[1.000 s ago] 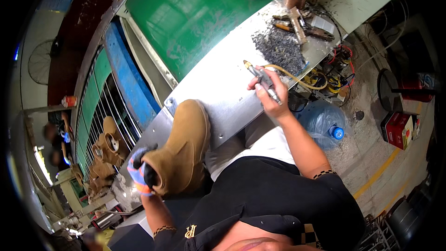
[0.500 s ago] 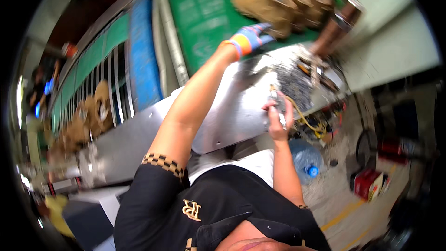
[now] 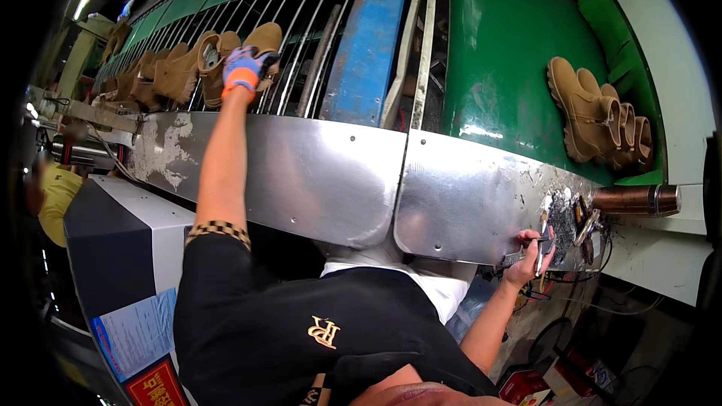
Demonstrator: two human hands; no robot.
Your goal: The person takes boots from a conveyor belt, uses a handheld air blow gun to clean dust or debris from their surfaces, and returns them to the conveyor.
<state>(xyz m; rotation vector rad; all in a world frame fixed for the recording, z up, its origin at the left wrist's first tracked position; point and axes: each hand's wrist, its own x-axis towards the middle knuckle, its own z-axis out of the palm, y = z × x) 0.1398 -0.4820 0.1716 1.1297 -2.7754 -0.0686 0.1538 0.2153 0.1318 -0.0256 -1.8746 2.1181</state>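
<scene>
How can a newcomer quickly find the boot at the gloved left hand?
Left of the blue panel is a rack of metal bars carrying a row of tan boots. The boot is at the row's right end, partly covered by the gloved left hand; no neighbour is nearer the panel.

At least three tan, thick-soled boots (image 3: 587, 116) stand by the right edge of one glossy green belt (image 3: 496, 68); at least five overlapping tan boots (image 3: 177, 75) lie on one metal-barred rack (image 3: 320, 60). The counter (image 3: 466, 203) has two silver sheet-metal panels (image 3: 323, 173), one copper-brown cylinder (image 3: 635, 200) at its right edge and one slim metallic tool (image 3: 540, 256) at its front edge.
</scene>
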